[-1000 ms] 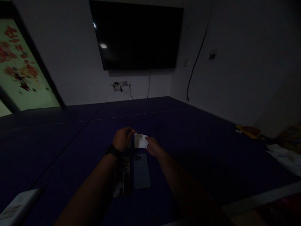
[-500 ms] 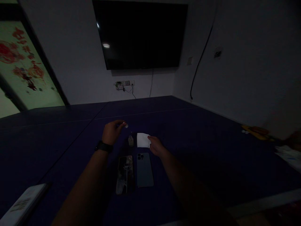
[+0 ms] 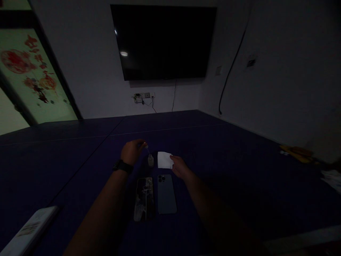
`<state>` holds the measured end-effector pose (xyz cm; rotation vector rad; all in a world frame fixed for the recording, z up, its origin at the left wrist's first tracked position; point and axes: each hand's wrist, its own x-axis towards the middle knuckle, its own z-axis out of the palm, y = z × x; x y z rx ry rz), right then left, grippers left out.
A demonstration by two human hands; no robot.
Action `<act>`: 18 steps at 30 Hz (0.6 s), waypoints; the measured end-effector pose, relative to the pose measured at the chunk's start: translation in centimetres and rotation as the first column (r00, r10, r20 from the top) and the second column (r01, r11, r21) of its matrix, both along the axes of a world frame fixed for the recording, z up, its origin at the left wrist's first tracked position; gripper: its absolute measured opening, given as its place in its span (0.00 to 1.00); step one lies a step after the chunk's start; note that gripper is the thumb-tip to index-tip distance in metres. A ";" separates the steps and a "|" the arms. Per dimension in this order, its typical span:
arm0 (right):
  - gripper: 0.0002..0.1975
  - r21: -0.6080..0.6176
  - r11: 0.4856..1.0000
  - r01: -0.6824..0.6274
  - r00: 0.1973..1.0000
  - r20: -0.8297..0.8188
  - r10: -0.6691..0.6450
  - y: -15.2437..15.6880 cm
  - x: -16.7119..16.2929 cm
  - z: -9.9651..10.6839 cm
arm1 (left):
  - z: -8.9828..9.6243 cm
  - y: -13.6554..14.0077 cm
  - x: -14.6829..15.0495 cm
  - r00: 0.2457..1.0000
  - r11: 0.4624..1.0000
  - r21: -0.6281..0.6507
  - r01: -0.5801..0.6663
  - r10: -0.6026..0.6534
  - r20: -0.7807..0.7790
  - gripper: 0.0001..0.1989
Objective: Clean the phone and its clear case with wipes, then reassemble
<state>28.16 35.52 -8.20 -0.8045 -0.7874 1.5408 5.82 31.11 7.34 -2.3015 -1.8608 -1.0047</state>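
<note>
On the left, red characters and round floral designs run down the pale door panel (image 3: 57, 106), but they are too blurred to read with certainty. The white box (image 3: 32, 229) at the lower left carries a greyish print on top, also too dim and slanted to make out. Any label on the small clear bottle (image 3: 151, 161) is too small to tell. The bottle stands upright on the dark blue surface (image 3: 87, 156), between the two hands and nearer the left one. The left hand (image 3: 130, 152), with a dark watch (image 3: 122, 166) at its wrist, has thumb and fingers pinched together on a small white cap (image 3: 146, 145), held just above the bottle and a little to its left. A thin pale stem slants from the cap toward the bottle's mouth; whether its tip is inside cannot be told. The right hand (image 3: 179, 167) is closed, thumb uppermost, on the right edge of a white sheet (image 3: 164, 160), which lies just right of the bottle. Nearer the wearer, below the bottle and sheet, two flat pieces lie side by side: a dark phone-shaped piece (image 3: 142, 202) with pale streaks on the left, and a grey-blue phone (image 3: 167, 194) on the right, back up, its lens cluster at the upper left corner.
</note>
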 end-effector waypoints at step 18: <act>0.15 -0.067 0.997 -0.025 0.999 0.039 0.027 -0.1 0.2 0.2 | -2.0 0.5 1.2 0.969 0.966 -0.255 0.034 -0.094 -0.228 0.12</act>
